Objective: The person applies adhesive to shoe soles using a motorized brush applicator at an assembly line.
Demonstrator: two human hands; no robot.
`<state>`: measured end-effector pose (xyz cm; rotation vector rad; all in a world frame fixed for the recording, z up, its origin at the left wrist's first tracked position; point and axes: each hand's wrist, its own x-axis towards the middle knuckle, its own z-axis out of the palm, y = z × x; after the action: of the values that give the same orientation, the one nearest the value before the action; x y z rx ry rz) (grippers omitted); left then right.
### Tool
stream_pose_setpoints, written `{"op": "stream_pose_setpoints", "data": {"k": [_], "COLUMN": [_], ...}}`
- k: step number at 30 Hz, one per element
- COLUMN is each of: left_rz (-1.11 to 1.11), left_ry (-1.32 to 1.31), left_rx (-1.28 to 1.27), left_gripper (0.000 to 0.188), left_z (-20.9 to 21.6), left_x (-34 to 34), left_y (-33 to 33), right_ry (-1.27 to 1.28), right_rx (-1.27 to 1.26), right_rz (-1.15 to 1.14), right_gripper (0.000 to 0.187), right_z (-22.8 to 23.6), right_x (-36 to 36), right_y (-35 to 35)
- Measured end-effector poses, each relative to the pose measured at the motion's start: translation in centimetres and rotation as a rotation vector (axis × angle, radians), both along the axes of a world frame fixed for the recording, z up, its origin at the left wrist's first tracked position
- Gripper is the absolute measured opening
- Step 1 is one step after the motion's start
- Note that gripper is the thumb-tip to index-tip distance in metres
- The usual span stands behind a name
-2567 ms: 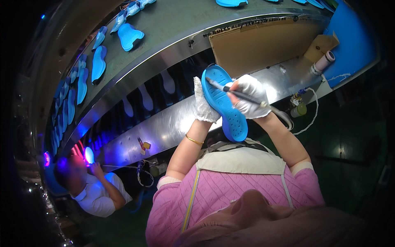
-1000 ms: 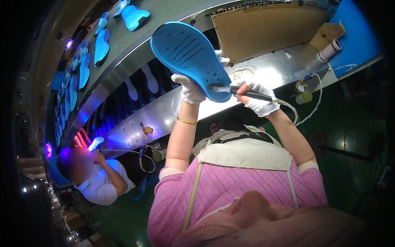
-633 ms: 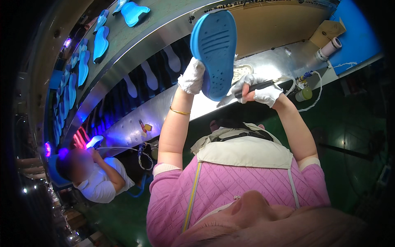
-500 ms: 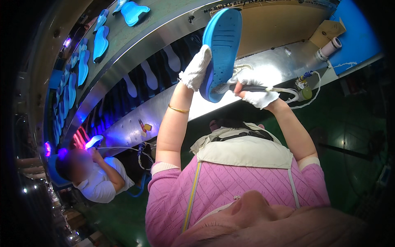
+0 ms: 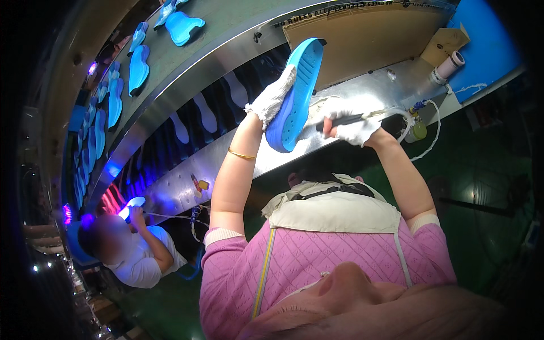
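A blue shoe sole (image 5: 304,85) is held up on a slant in front of me, its grooved and dotted face turned to the right. My left hand (image 5: 274,97), in a white glove, grips it along its left edge. The gloved right hand (image 5: 356,129), its thumb bare, is closed round a dark-handled brush (image 5: 347,119) with a pale hose running from its back end. The brush's blurred front end points at the lower part of the sole; I cannot tell whether they touch.
Blue soles (image 5: 139,68) lie on the conveyor belt (image 5: 232,17) beyond a metal rim. Pale soles (image 5: 205,112) sit on a dark rack below. A cardboard sheet (image 5: 362,42), a pink roll (image 5: 450,65) and a metal bench (image 5: 379,85) are nearby. A co-worker (image 5: 139,255) sits at the left.
The sole has come lower, nearer to me, and turned more edge-on. The brush has drawn back a little from the sole's face. The co-worker's hand and lit sole have shifted slightly.
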<state>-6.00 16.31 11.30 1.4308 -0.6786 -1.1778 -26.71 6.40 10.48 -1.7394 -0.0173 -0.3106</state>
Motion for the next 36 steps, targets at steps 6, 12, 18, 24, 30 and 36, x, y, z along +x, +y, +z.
{"op": "stream_pose_setpoints", "data": {"k": [6,12,18,24,30,36], "left_rz": [-0.03,0.126,-0.332,-0.003,0.056,0.209], "left_ry": [0.046,0.333,1.104,0.946,0.857,0.772], "left_rx": [-0.054,-0.609,-0.577,-0.536,-0.454,-0.474], "left_gripper": [0.073,0.078,0.079,0.064,0.083,0.09], "left_z": [0.4,1.1,-3.2,-6.2,-5.5,-5.9], "left_x": [0.1,0.4,0.3,-4.9,-7.4,-5.9], "left_y": [0.4,3.3,3.9,2.8,0.8,-0.2], "right_ry": [0.015,-0.056,-0.155,-0.3,-0.367,-0.223], "right_rx": [-0.029,0.083,0.148,0.252,-0.052,0.243], "right_rz": [-0.056,-0.149,-0.351,-0.473,-0.507,-0.474], "right_gripper": [0.011,0.012,0.016,0.016,0.016,0.011], "right_z": [0.1,2.0,1.0,-0.5,0.4,0.5], "right_x": [0.1,-1.7,-1.6,0.3,1.5,0.8], "right_y": [-1.5,-2.2,-0.9,-1.2,0.1,0.6]}}
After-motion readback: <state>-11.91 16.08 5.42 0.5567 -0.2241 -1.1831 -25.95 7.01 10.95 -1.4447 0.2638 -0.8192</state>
